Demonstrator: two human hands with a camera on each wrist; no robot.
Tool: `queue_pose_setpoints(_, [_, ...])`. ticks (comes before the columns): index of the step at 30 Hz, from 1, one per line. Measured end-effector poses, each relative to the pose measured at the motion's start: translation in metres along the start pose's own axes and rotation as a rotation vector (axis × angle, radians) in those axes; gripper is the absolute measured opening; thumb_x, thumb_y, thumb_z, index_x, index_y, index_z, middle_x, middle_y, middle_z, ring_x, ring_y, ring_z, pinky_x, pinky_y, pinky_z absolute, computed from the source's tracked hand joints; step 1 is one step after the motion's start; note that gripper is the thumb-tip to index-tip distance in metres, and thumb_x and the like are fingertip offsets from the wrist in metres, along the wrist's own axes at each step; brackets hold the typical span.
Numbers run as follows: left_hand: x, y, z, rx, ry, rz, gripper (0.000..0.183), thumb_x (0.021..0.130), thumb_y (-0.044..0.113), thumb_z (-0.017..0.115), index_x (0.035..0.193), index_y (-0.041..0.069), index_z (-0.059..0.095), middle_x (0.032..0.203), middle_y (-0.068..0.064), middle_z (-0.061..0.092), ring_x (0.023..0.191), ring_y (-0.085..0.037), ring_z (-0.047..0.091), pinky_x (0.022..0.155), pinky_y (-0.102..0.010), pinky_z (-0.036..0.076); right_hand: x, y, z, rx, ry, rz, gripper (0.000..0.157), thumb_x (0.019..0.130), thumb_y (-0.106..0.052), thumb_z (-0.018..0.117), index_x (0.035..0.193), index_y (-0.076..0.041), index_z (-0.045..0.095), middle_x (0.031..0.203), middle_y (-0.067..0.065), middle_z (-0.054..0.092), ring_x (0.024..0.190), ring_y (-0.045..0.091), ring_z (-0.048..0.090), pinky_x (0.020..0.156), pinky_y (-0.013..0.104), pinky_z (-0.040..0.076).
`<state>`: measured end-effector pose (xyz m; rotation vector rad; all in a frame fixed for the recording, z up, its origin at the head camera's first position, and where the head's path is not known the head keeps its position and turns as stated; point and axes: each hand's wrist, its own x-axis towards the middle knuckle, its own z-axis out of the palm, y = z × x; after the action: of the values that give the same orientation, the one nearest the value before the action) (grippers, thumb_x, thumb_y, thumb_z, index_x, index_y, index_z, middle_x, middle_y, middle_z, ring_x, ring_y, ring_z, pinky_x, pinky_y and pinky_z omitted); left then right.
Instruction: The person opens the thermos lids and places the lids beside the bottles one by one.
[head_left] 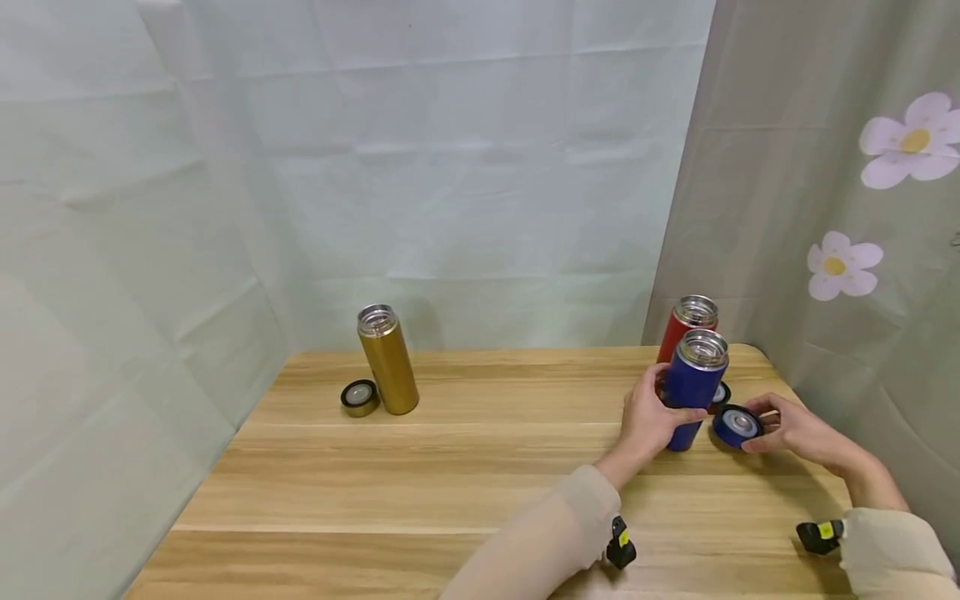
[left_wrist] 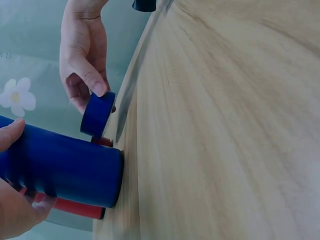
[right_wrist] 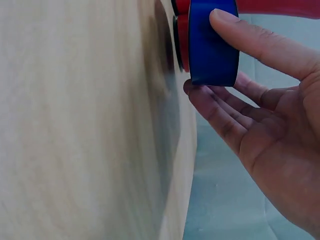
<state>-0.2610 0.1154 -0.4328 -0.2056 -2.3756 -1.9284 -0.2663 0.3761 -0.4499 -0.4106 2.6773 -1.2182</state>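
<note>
My left hand (head_left: 647,418) grips a blue thermos bottle (head_left: 688,392) around its body at the right side of the table. The bottle is uncapped, its steel mouth facing up. To its right, my right hand (head_left: 797,432) pinches the blue lid (head_left: 737,426) by its side, thumb and fingers on the rim. This lid has its inner face up and is held close over the wood. In the left wrist view the lid (left_wrist: 97,114) is beside the base of the blue bottle (left_wrist: 65,165). The right wrist view shows the thumb across the lid's side (right_wrist: 212,50).
Behind the blue bottle stands an uncapped red bottle (head_left: 671,335), partly hidden, with its red lid (head_left: 721,395) beside it. An uncapped gold bottle (head_left: 393,371) and its lid (head_left: 360,402) stand at the back left of the wooden table (head_left: 450,475). Curtains (head_left: 487,208) enclose the table.
</note>
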Motion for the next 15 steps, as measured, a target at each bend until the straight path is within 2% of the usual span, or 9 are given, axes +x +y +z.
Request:
queue_pose_setpoints(7, [0.002,0.003,0.008,0.061,-0.015,-0.008,0.067,0.077,0.019,0.095,0.134,0.027,0.060,0.126,0.012,0.068,0.115,-0.003,0.063,0.102,-0.030,0.052,0.000,0.006,0.002,-0.051,0.016,0.019,0.058,0.084,-0.008,0.084,0.125,0.015,0.051,0.114,0.018,0.066,0.094,0.005,0.062,0.076,0.021,0.053])
queue_pose_setpoints(15, [0.006,0.002,0.015,0.073,-0.022,0.017,0.068,0.079,0.022,0.094,0.137,0.025,0.058,0.132,0.009,0.067,0.120,-0.005,0.062,0.105,-0.030,0.050,0.005,0.004,0.005,-0.141,0.043,0.025,0.058,0.081,-0.009,0.087,0.121,0.014,0.051,0.111,0.020,0.066,0.097,0.021,0.060,0.075,0.021,0.049])
